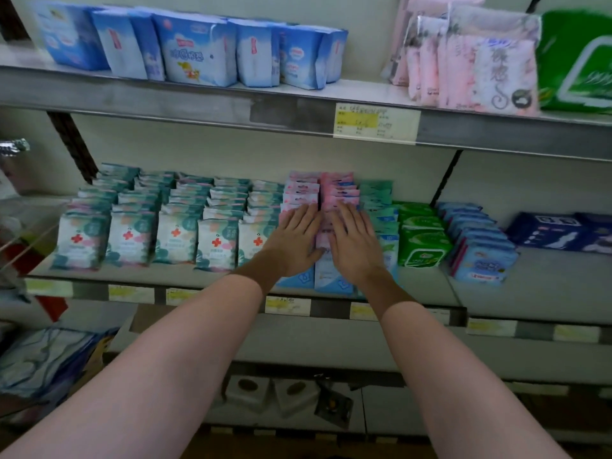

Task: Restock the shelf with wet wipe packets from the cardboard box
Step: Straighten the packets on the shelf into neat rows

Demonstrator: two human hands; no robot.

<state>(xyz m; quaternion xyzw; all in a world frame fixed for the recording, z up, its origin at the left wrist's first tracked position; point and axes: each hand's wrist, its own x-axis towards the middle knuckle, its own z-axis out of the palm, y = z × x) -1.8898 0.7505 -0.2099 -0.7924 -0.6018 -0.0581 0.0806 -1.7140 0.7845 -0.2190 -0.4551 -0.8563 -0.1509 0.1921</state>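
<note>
Two rows of pink-and-blue wet wipe packets (334, 190) stand upright on the middle shelf (414, 286), running from front to back. My left hand (293, 241) lies flat with straight fingers on the front of the left row. Beside it, my right hand (354, 243) presses flat on the right row. Neither hand grips a packet. The front packets (326, 279) show pale blue below my palms. No cardboard box is in view.
Several rows of teal packets with red crosses (172, 223) fill the shelf to the left. Green packs (420, 238) and blue packs (477, 246) stand to the right. The upper shelf (198, 101) carries blue, pink and green packs. Price labels line the shelf edges.
</note>
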